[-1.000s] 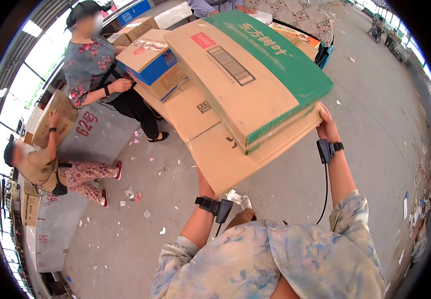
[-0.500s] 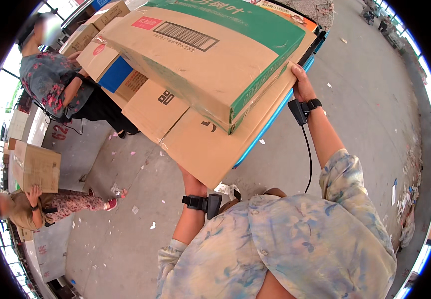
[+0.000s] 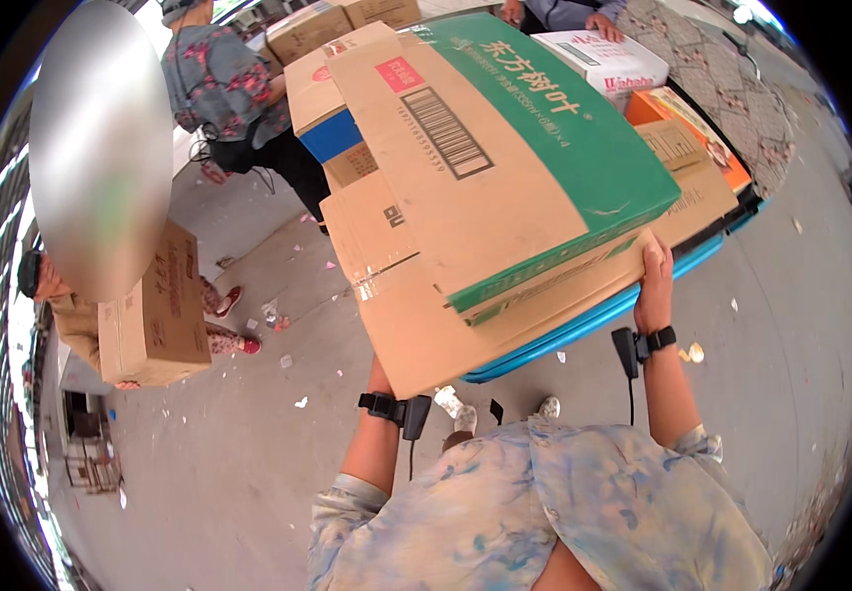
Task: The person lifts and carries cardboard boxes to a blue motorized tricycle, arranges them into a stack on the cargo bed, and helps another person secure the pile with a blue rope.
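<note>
A large brown and green carton (image 3: 456, 148) lies tilted on top of a plain brown cardboard box (image 3: 416, 325), part of a stack before me. My right hand (image 3: 655, 281) is closed at the right edge of the lower box, its fingertips pressed on the cardboard just below the green carton's corner. My left hand (image 3: 380, 374) reaches to the near left corner of the same box, where its fingers are hidden behind the cardboard. Black straps with small devices sit on both wrists. Beneath the box runs a blue rim (image 3: 515, 364), perhaps of a cart.
An orange box (image 3: 692, 133) and a white box (image 3: 603, 64) lie at the far right of the stack, a person's hands by the white one. At left, someone holds a brown carton (image 3: 155, 315). Another person (image 3: 229, 89) stands beside the stack. Paper scraps litter the grey floor (image 3: 249, 453).
My view has swung left, so the stack shows farther right. The white box and hands beside it have come into sight. The carton-carrying person appears nearer. Both my hands stay at the lower box.
</note>
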Motion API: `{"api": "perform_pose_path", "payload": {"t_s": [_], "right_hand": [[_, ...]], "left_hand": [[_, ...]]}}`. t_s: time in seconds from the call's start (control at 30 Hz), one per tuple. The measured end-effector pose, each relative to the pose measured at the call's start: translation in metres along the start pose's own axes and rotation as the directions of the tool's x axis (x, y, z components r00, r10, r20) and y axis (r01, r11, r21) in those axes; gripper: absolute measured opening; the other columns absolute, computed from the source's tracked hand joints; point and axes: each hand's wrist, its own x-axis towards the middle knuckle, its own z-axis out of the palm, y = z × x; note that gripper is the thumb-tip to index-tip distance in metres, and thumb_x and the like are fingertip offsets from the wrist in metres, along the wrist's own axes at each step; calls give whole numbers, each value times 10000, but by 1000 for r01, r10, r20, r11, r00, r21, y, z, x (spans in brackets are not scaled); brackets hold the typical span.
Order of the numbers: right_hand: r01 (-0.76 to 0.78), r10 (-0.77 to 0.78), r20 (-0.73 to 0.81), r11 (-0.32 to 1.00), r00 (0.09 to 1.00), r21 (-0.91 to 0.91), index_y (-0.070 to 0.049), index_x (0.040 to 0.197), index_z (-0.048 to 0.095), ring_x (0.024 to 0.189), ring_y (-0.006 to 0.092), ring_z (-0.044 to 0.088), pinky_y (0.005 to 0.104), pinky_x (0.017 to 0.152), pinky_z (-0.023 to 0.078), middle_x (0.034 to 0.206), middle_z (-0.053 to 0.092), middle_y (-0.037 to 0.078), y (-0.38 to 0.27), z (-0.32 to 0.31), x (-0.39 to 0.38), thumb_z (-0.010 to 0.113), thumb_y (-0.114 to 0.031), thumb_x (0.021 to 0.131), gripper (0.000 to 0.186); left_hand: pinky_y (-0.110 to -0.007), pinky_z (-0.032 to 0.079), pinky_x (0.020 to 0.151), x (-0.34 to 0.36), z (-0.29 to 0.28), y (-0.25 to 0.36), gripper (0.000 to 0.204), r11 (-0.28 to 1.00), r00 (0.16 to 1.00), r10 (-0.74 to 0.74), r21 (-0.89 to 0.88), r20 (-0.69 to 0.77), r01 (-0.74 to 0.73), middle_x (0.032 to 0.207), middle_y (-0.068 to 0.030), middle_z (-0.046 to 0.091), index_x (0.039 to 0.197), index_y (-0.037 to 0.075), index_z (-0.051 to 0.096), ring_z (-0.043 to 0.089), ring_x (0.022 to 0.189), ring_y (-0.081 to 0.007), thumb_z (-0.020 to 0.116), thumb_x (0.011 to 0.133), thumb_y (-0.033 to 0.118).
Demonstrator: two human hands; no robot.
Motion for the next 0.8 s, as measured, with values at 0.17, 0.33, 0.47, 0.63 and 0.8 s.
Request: {"api": "perform_pose_path", "payload": {"t_s": [0.17,0.33,0.47,0.63,0.8], "right_hand": [[34,-28,76,996,997,-77,-9,1295,410,1049,147,493,270,924,386,1166,534,98,-4,1,3,488,-203,940,412],[-45,92,278,984,956,-171,4,1350,338,1135,177,466,286,985,345,1237,506,134,-9,-24,13,483,-269,940,514],[123,-67,224,962,972,-245,41,1378,289,1302,237,343,325,1069,262,1382,383,182,-36,-39,29,448,-297,949,569],[162,-120,460,985,880,-52,11,1392,286,1322,233,308,332,1089,231,1399,362,160,-110,26,35,376,-369,972,573],[-246,45,687,949,726,198,-33,1417,280,1274,194,364,324,1075,265,1388,398,98,-115,70,45,341,-474,976,627]], "left_hand": [[-347,551,773,6,-24,-8,376,993,998,26,-113,-64,-33,1103,-112,603,1230,20,479,623,957,-228,528,933,247],[-361,496,881,-19,-5,-6,418,993,989,107,-45,-100,-112,1163,-99,575,1264,40,455,576,1059,-224,517,939,294],[-396,313,1057,-54,42,27,611,968,967,246,78,-72,-240,1365,-120,433,1367,52,351,427,1247,-235,326,960,507],[-411,201,1103,-75,96,91,705,788,860,508,425,-39,-446,1463,-106,303,1448,71,199,275,1348,-252,226,953,573],[-404,220,1094,-29,161,101,616,886,870,386,139,306,-442,1482,-67,266,1458,97,177,280,1339,-239,211,987,492]]}}
